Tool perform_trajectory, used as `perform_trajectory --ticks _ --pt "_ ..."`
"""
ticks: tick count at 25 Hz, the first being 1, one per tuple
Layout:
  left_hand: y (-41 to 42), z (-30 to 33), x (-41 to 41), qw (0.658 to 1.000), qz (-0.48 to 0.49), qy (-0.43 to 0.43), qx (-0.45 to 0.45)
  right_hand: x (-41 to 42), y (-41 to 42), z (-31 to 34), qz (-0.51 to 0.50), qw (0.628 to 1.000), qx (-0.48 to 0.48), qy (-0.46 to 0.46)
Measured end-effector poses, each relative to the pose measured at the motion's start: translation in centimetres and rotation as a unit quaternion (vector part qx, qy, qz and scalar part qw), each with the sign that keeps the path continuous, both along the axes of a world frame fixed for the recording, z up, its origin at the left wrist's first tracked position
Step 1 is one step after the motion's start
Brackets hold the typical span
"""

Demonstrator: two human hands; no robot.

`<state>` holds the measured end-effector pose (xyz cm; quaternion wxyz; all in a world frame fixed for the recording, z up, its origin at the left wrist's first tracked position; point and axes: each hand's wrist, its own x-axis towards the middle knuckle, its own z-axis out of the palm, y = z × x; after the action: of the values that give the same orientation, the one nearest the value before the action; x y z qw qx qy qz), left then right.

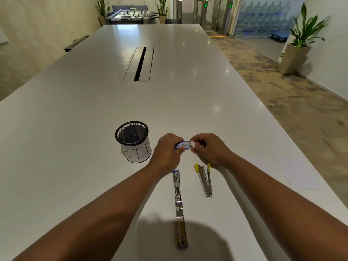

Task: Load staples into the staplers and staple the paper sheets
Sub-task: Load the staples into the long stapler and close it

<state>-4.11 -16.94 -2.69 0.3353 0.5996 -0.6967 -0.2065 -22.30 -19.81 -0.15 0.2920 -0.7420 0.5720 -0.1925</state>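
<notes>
Both hands hold a small blue and white staple box [183,145] above the table. My left hand [166,150] grips its left end and my right hand [207,147] pinches its right end, where a white flap or tray shows. Below the hands, a blue-tipped stapler [178,200] lies fully opened flat, its long metal arm stretching toward me. To its right, a yellow-tipped stapler [206,180] lies opened in a narrow V. White paper sheets [295,173] rest near the right table edge.
A black mesh cup [132,141] with a white label reading BIN stands left of my hands. A cable slot [140,64] runs along the middle of the white table [75,129]. The table's right edge drops to carpeted floor with a potted plant [299,44].
</notes>
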Motion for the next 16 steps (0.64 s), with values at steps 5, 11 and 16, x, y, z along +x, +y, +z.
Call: perform_trajectory --ticks 5,11,16 --pt "-0.02 -0.17 0.01 1.0 0.003 -0.006 -0.008 0.04 0.19 -0.11 -0.015 0.999 -0.006 -0.045" --pt "-0.1 -0.28 -0.05 1.0 0.006 -0.008 -0.004 0.02 0.24 -0.07 -0.042 0.998 -0.008 -0.054" --pt "-0.2 -0.4 -0.02 1.0 0.01 -0.012 -0.007 0.46 0.1 -0.06 -0.044 0.997 -0.016 -0.061"
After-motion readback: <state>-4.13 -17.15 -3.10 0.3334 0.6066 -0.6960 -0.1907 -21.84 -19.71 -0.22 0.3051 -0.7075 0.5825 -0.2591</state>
